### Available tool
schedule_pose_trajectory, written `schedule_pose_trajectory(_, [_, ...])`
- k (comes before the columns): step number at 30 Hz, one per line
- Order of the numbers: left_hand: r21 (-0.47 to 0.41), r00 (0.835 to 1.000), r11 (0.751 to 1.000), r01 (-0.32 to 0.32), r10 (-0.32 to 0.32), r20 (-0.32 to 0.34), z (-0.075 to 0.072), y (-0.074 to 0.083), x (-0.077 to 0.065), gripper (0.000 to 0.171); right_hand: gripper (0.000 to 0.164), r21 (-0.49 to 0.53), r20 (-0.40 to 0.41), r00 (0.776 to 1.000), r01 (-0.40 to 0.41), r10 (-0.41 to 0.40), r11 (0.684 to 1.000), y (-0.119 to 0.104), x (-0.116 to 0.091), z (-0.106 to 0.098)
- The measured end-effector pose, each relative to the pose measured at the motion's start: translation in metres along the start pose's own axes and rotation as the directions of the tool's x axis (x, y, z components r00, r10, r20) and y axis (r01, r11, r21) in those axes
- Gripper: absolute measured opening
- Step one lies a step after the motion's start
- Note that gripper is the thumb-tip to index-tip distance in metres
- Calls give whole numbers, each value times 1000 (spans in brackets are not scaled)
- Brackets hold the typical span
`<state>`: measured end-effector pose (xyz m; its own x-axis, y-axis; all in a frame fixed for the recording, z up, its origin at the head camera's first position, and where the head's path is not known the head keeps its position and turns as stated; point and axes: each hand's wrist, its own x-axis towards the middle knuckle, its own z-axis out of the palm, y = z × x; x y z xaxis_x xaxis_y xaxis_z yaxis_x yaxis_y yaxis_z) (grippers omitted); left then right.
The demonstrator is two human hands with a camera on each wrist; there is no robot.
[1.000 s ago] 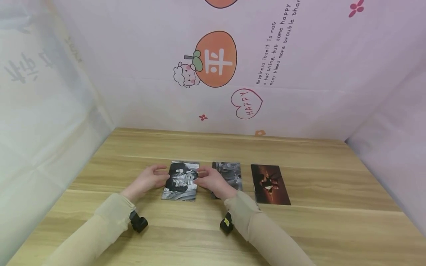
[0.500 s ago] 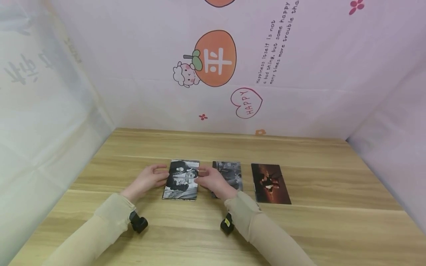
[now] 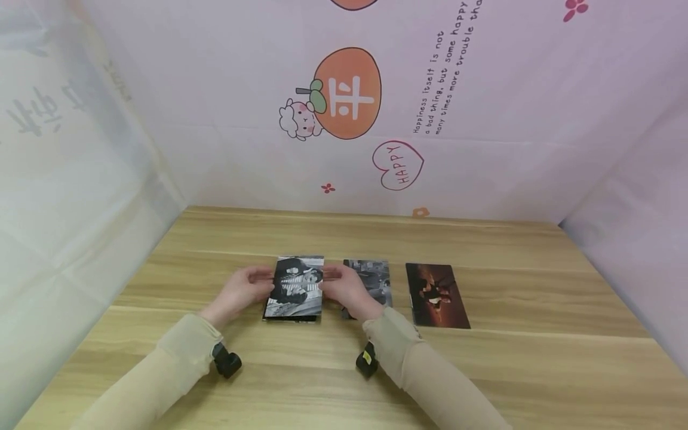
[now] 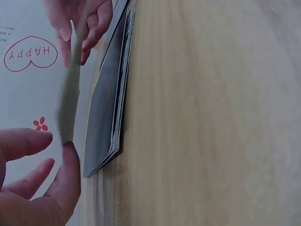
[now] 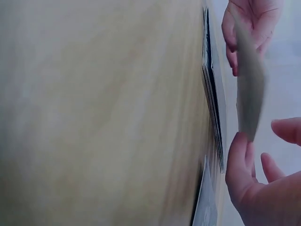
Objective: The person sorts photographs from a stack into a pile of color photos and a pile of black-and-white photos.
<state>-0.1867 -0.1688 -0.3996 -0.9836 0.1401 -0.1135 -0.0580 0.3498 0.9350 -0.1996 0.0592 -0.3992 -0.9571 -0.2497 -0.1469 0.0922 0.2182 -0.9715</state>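
Observation:
A black-and-white photo card (image 3: 297, 288) is held raised and level between both hands. My left hand (image 3: 240, 294) holds its left edge, and my right hand (image 3: 352, 292) holds its right edge. In both wrist views the fingers meet the edge while the near thumb stands apart from the card. Directly beneath lies a stack of cards (image 4: 107, 108), a gap showing between it and the lifted card. To the right, a second black-and-white card (image 3: 376, 280) lies on the table, partly covered by my right hand.
A dark reddish-brown photo card (image 3: 438, 295) lies farther right on the wooden table (image 3: 301, 382). White printed cloth (image 3: 242, 167) rises behind the table and along both sides. A small black camera (image 3: 228, 362) sits under each wrist.
The top black-and-white card has come up off the stack, exposing cards below its near edge. Both hands have risen slightly with it. The other cards lie as before.

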Motion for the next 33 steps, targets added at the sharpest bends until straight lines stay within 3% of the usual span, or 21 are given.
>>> schedule_pose_trajectory(3, [29, 999, 999, -23, 24, -25, 2, -2, 1, 48, 38, 22, -23, 1000, -16, 16, 1000, 1, 1, -1])
schedule_pose_trajectory(10, [21, 998, 1000, 6, -5, -57, 8, -5, 4, 43, 38, 65, -49, 996, -74, 78, 995, 3, 5, -6])
schedule_pose_trajectory(13, [34, 998, 999, -9, 11, -61, 10, -4, 3, 42, 38, 67, -47, 995, -82, 85, 994, 4, 6, -11])
schedule_pose_trajectory(17, [-26, 998, 1000, -10, 8, -59, 16, 0, 3, 42, 37, 68, -58, 994, -90, 94, 994, 4, 4, -19])
schedule_pose_trajectory(23, [-175, 997, 984, 40, -50, -54, 29, 6, 10, 43, 35, 70, -88, 991, -95, 101, 993, 4, 3, -32])
schedule_pose_trajectory(33, [-204, 998, 979, -2, -12, -68, 49, 16, 20, 41, 34, 74, -137, 986, -81, 91, 994, 8, 3, -53])
